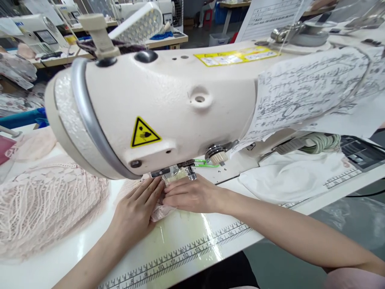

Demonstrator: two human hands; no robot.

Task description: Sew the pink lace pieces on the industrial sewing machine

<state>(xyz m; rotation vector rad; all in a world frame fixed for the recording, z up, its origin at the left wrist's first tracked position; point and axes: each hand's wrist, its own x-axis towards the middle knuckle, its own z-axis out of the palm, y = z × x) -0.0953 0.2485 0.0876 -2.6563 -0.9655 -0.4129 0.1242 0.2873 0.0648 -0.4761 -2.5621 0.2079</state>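
Note:
A cream sewing machine (180,96) spans the view, and both my hands are just under its needle area. My left hand (140,204) lies flat, fingers stretched out, on pale pink lace fabric (162,212). Close beside it, my right hand (192,194) has its fingers pressed together on the same fabric, the tips touching near my left fingers. The needle and presser foot are mostly hidden by the machine head and my fingers.
A heap of pink lace (51,204) lies on the left of the white table (99,245). White cloth (285,176) rests at the right, beside a coil of green cord (323,142). A printed ruler runs along the front edge. Handwritten paper (306,88) covers the machine arm.

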